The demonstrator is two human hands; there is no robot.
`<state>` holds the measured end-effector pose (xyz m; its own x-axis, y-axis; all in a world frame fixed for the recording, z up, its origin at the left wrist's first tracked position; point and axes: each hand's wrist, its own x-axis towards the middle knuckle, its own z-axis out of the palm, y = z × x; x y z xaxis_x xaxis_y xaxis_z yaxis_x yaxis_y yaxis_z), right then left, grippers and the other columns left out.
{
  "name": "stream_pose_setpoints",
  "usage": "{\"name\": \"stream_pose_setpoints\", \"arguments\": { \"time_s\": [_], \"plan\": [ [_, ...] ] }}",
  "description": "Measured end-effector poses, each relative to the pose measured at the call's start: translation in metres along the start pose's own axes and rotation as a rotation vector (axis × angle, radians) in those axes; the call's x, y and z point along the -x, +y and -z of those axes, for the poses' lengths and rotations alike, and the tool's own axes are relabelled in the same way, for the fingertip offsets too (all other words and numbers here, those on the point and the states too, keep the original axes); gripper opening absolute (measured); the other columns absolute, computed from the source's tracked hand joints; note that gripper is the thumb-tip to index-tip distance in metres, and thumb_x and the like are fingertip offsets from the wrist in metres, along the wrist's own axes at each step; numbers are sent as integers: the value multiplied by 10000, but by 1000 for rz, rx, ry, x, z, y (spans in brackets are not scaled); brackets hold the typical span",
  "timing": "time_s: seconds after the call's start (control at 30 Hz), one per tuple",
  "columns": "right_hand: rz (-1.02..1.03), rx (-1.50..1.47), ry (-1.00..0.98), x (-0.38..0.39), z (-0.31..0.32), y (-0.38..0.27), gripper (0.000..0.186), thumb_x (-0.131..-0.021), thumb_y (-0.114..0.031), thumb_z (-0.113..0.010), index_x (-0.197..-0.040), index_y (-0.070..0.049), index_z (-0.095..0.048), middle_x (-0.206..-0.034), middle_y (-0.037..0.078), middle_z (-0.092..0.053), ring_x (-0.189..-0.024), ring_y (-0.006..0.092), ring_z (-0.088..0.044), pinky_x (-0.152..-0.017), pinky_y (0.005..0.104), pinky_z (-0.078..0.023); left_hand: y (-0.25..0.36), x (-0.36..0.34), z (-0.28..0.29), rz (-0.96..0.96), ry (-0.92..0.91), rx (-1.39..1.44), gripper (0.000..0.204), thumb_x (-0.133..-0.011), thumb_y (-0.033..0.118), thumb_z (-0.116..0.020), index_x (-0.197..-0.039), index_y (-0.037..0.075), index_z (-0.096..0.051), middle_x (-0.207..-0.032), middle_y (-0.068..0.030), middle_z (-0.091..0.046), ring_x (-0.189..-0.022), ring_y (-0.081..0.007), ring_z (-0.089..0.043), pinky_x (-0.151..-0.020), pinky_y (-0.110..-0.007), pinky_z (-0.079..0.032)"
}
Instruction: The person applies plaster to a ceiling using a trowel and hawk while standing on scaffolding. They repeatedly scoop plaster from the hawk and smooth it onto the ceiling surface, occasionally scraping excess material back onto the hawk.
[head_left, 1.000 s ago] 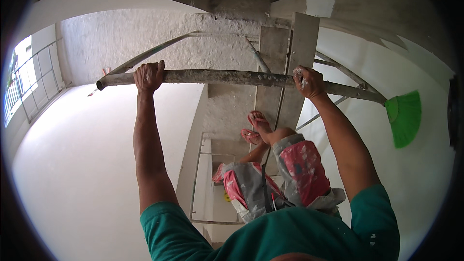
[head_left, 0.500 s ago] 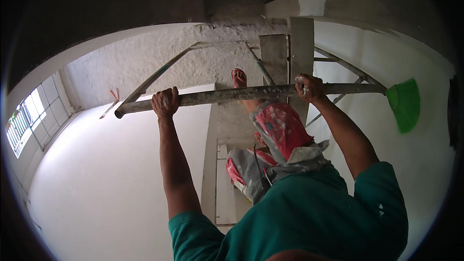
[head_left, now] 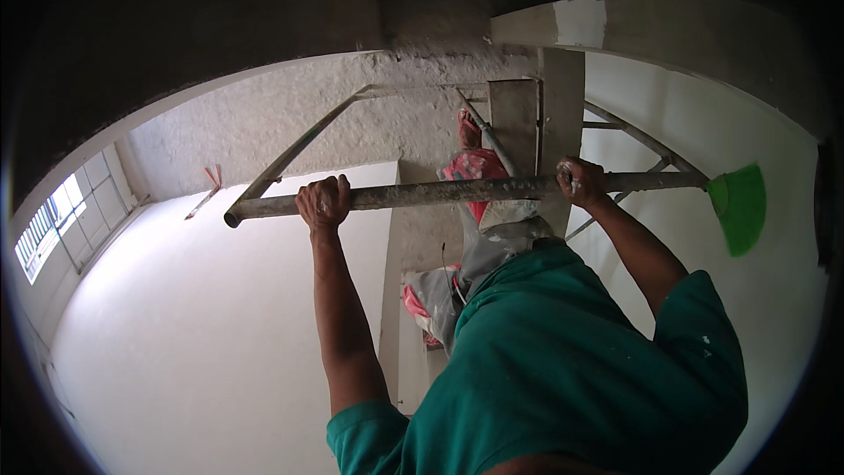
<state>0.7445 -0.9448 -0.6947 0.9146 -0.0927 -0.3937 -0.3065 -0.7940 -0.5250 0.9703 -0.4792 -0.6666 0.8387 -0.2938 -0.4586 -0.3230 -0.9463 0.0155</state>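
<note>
A grey metal scaffold pipe (head_left: 448, 193), stained with paint, runs across in front of me. My left hand (head_left: 323, 201) is closed around it near its left end. Further right, my right hand (head_left: 581, 181), spotted with white, grips the same pipe. Both arms reach forward from green sleeves. Below the pipe are my legs in grey and red paint-smeared trousers (head_left: 501, 242). One foot (head_left: 469, 129) in a red sandal shows beyond the pipe; the other is mostly hidden under me.
A slanting scaffold tube (head_left: 303, 142) joins the pipe's left end. Boards (head_left: 514, 127) lie beyond the pipe. A green fan-shaped broom head (head_left: 740, 208) hangs at its right end. White walls (head_left: 237, 325) flank me, a barred window (head_left: 48, 229) is far left, and a dark beam (head_left: 220, 18) spans overhead.
My body has moved up and forward, closer to the pipe, and my knee now lies beneath it. Both hands keep their hold. The whole view has shifted slightly.
</note>
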Motion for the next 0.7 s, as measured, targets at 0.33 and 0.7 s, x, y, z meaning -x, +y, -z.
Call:
{"name": "stream_pose_setpoints", "arguments": {
  "time_s": [0.33, 0.7],
  "plan": [
    [-4, 13, -9, -2, 9, -7, 130, -748, -214, -651, -819, -125, -587, -784, 69, -633, -690, 305, -642, -596, 393, -524, -3, 3, -2, 15, -21, 78, 434, -863, 389, -480, -595, 70, -599, -595, -173, -600, -586, -379, -589, -615, -483, -448],
    [-39, -33, -29, -5, 9, -7, 107, -741, -175, -638, -790, -103, -575, -737, 93, -616, -677, 320, -632, -596, 397, -512, 1, -3, -1, 10, -38, 64, 407, -850, 353, -494, -580, 63, -586, -587, -176, -596, -567, -376, -587, -614, -474, -448]
  ]
}}
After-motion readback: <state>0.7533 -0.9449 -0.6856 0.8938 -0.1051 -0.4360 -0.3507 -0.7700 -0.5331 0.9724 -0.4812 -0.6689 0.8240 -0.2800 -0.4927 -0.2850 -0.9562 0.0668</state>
